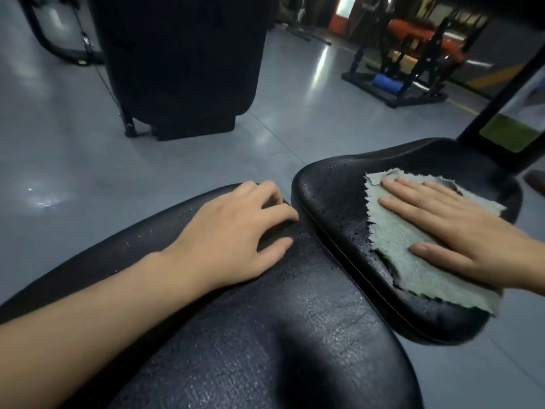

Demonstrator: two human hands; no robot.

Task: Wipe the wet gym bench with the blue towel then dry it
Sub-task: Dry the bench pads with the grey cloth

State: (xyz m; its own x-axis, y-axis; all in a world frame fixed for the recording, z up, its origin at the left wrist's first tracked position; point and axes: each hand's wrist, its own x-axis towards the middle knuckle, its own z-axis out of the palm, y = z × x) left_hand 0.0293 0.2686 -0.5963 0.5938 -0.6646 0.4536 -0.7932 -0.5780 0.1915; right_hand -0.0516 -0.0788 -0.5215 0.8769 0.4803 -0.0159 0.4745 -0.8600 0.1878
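Head view: a person's right hand (pixel 454 231), fingers spread flat and open, presses a pale grey-blue towel (pixel 413 252) onto the black seat pad (pixel 330 202) of a gym bench at centre right of the frame, water droplets beading on the pad just left of the cloth. The left hand (pixel 236 231), loosely curled and holding nothing, rests on the longer bench pad (pixel 280 335) filling the lower centre. A black machine base (pixel 182 69) stands on the glossy grey floor (pixel 59 143) at upper left, with blurred orange equipment (pixel 413 28) at upper right
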